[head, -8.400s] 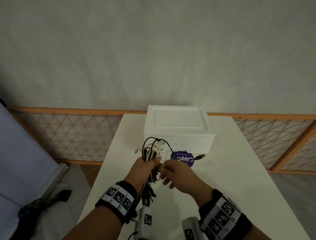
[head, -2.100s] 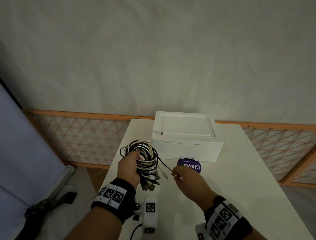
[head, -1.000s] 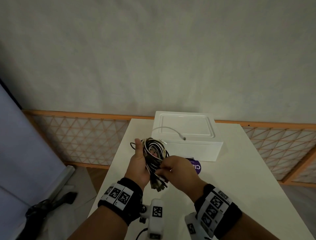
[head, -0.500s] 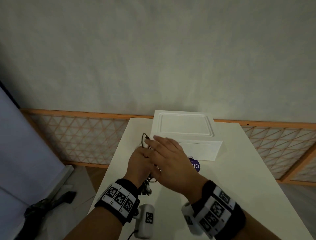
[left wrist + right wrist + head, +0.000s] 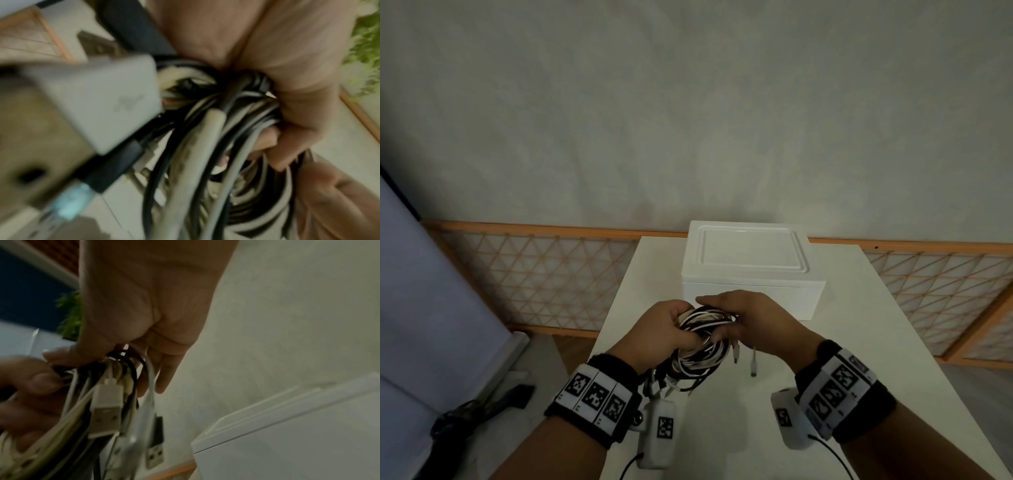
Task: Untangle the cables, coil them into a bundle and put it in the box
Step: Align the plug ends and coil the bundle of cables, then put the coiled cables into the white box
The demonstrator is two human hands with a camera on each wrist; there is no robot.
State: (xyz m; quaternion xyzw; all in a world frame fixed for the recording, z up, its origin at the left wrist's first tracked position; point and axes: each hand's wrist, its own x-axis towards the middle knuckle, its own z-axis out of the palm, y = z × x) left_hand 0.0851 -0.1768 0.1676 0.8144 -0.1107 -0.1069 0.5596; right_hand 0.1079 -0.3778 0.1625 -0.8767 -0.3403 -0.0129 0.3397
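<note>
Gripping the cable bundle (image 5: 702, 337) between both hands, left hand (image 5: 666, 329) clenches the loops while right hand (image 5: 753, 320) steadies them, plugs dangling above the surface (image 5: 859, 359), probably readying for the lidded box (image 5: 751, 270).

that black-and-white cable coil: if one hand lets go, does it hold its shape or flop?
Likely floppy: the coil of thin black and white cables has no tie that I can see, and only the left hand and right hand keep the loops together. Loose plug ends already dangle, so they would probably swing and snag. It looks light for its bulk.
</note>
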